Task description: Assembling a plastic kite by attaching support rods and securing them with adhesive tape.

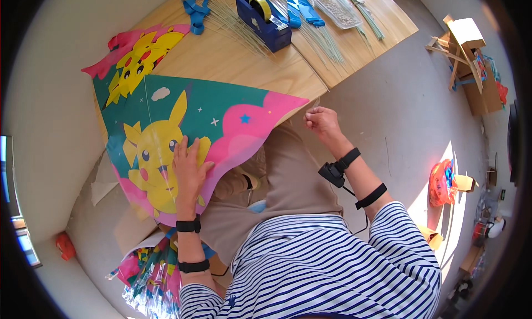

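Head view: your left hand point(190, 173), fingers spread, lies on printed sheet point(202, 115); right hand point(323, 124), fingers pinched closed, contents unclear, near sheet.

Shirt point(310, 263), lower centre: white with narrow navy stripes, short-sleeved, a small dark emblem point(231, 301) on its left side. Trousers point(299, 183), centre: plain beige. Black straps point(189, 225) band both forearms point(363, 178), two apiece; the right wrist strap point(349, 159) bears a boxy black device point(332, 175) with a thin black cable point(348, 191).
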A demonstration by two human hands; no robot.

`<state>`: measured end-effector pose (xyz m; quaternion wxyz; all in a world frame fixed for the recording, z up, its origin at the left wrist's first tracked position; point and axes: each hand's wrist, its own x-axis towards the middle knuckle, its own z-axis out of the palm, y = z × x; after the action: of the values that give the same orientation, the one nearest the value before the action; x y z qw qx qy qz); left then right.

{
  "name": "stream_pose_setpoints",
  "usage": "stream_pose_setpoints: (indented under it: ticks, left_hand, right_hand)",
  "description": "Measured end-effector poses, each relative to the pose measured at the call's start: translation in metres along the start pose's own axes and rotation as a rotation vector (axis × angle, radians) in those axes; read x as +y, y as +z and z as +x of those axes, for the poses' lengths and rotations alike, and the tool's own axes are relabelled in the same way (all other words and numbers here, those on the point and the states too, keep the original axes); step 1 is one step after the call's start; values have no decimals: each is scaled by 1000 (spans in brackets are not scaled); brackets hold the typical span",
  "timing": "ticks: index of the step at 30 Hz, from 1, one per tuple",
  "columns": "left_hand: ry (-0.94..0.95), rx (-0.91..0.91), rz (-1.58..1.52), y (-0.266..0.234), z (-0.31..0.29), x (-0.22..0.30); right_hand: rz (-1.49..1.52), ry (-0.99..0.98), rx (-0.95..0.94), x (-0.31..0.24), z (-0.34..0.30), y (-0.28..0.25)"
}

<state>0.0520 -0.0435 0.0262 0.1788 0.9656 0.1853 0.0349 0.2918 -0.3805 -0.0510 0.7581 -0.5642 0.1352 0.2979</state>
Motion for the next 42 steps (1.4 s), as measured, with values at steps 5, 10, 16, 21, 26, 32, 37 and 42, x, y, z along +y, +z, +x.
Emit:
stream_pose_setpoints:
  ticks: [5, 10, 16, 21, 26, 32, 37, 42]
  left_hand:
    - [-27, -5, 21, -3, -2, -2]
    - [-32, -45, 0, -4, 0, 0]
    - [-29, -29, -19, -2, 2, -2]
    - [-41, -35, -4, -2, 1, -4]
    - [-42, -20, -4, 0, 0, -3]
    - [-74, -10, -6, 2, -1, 1]
    - [-68, 2, 3, 4, -2, 1]
    - [-38, 18, 32, 4, -3, -5]
  right_hand:
    - [87, 99, -136, -32, -50, -34]
    - [-2564, -8, 75, 26, -65, -177]
    - [-1978, -413, 536, -55, -28, -142]
    - [-1505, -844, 443, -97, -3, -25]
    - [-1356, -932, 248, -84, 72, 88]
    - [-1623, -702, 331, -78, 122, 136]
    - [-1654, -858, 121, -78, 109, 113]
    - [-1549, -784, -14, -82, 61, 77]
